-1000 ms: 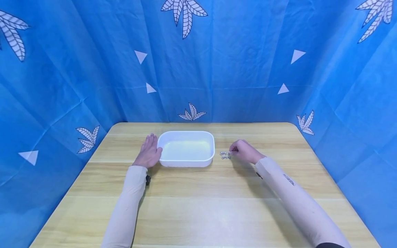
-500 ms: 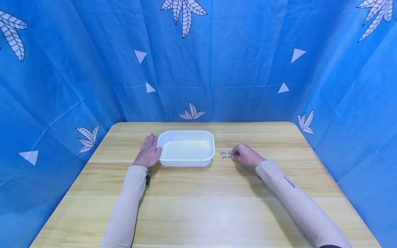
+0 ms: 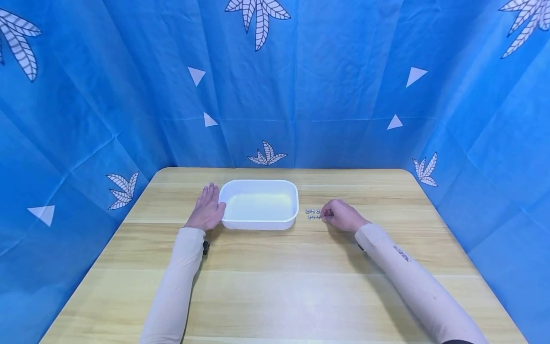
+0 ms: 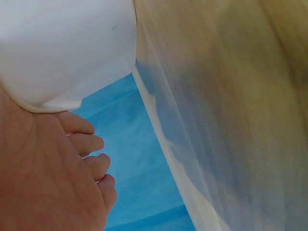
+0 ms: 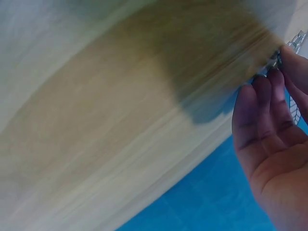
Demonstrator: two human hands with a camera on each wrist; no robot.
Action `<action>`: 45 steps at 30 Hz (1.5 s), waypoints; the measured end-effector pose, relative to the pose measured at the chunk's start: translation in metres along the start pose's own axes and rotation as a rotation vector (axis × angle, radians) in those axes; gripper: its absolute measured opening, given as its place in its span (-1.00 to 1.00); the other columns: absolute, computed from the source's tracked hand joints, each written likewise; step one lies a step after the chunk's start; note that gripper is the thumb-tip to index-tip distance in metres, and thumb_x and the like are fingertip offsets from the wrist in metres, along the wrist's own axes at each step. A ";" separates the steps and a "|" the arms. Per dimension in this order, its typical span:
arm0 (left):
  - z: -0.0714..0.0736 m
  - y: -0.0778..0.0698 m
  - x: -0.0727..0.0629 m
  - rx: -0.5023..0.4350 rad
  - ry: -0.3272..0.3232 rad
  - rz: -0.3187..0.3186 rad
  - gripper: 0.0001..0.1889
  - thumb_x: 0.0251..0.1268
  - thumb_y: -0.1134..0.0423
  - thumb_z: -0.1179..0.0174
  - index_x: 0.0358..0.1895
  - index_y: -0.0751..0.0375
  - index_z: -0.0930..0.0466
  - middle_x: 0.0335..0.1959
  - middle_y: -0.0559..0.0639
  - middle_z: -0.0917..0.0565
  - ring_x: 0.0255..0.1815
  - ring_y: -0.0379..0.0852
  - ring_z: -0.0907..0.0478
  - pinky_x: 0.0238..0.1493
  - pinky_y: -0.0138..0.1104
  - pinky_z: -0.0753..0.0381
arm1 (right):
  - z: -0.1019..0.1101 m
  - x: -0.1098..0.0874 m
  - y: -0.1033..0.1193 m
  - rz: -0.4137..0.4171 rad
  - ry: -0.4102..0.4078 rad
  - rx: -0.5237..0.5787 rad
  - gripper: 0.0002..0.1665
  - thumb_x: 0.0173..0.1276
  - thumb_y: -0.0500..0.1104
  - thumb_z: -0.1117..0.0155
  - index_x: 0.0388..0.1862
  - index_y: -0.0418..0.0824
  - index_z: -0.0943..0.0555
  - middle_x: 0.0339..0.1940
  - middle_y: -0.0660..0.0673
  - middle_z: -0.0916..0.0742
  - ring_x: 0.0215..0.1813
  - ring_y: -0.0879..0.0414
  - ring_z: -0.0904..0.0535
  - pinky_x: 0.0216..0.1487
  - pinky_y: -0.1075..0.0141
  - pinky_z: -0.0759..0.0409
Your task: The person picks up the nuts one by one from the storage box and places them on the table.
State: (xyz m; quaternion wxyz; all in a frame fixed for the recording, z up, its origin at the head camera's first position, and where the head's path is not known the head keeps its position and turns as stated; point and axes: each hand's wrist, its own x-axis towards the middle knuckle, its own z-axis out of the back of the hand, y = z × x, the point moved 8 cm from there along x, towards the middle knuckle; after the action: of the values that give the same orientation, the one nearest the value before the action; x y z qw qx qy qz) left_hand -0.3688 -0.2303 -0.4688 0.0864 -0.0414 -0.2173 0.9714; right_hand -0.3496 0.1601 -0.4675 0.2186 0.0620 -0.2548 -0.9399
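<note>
My left hand (image 3: 206,209) lies with straight fingers along the left end of a white rectangular basin (image 3: 259,224), its thumb touching the rim. In the left wrist view the palm (image 4: 43,168) is against the white wall of that basin. Several small shiny silvery pieces (image 3: 309,211) sit in two short rows to the right of the basin. At the right end of the lower row, my right hand (image 3: 342,216) has curled fingers. In the right wrist view, thumb and fingertips pinch a small shiny piece (image 5: 279,59), mostly covered; its kind is unclear.
Pale wood-grain table (image 3: 275,291) spreads under both forearms. A blue curtain (image 3: 335,95) with leaf and triangle prints hangs behind and at both sides of it. The basin's floor is bare.
My right hand has shifted slightly down and right, from the upper row to the right end of the lower row. The left hand and the basin stay in place.
</note>
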 end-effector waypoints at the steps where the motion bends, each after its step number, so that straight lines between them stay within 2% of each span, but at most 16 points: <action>1: 0.000 0.000 0.000 0.000 0.003 0.003 -0.22 0.62 -0.01 0.45 0.64 0.47 0.38 0.71 0.34 0.39 0.74 0.32 0.48 0.72 0.17 0.36 | 0.000 0.000 0.000 0.004 -0.003 0.004 -0.89 0.33 -0.34 -0.41 -0.22 -0.21 -0.81 -0.25 -0.09 -0.83 -0.21 0.12 -0.66 -0.05 0.15 -0.69; 4: 0.000 0.000 -0.001 -0.003 0.004 0.004 -0.22 0.62 -0.01 0.45 0.64 0.47 0.38 0.71 0.34 0.40 0.74 0.32 0.49 0.72 0.18 0.35 | 0.001 -0.001 0.000 0.020 -0.015 0.004 -0.89 0.33 -0.34 -0.41 -0.21 -0.21 -0.81 -0.26 -0.10 -0.83 -0.21 0.10 -0.66 -0.06 0.14 -0.69; 11: 0.000 -0.003 -0.001 -0.005 -0.008 -0.002 -0.21 0.61 -0.03 0.45 0.64 0.47 0.35 0.72 0.36 0.35 0.74 0.32 0.46 0.73 0.18 0.32 | 0.002 -0.003 0.000 0.019 -0.027 0.011 -0.83 0.33 -0.32 -0.42 -0.12 -0.25 -0.80 -0.15 -0.18 -0.84 -0.10 0.00 -0.73 0.08 0.00 -0.73; 24: 0.000 -0.007 -0.003 0.010 -0.011 -0.007 -0.22 0.61 -0.01 0.44 0.64 0.49 0.33 0.71 0.38 0.32 0.74 0.35 0.42 0.72 0.19 0.30 | 0.002 -0.006 -0.001 0.019 -0.032 0.013 -0.85 0.34 -0.32 -0.41 -0.13 -0.24 -0.80 -0.26 -0.11 -0.81 -0.19 0.10 -0.66 -0.03 0.12 -0.69; 45: -0.004 -0.015 0.002 0.003 -0.003 -0.024 -0.22 0.61 0.01 0.43 0.64 0.50 0.34 0.71 0.37 0.35 0.74 0.35 0.43 0.73 0.18 0.31 | 0.005 -0.015 -0.004 -0.020 -0.032 -0.008 -0.83 0.33 -0.33 -0.41 -0.11 -0.25 -0.79 -0.19 -0.14 -0.82 -0.16 0.07 -0.66 0.01 0.08 -0.70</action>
State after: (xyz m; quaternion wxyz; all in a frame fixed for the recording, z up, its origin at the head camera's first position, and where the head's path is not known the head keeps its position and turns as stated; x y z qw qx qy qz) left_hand -0.3681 -0.2154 -0.4661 0.0979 -0.0369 -0.2162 0.9707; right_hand -0.3389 0.1722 -0.4657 0.2056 0.0485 -0.2536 -0.9439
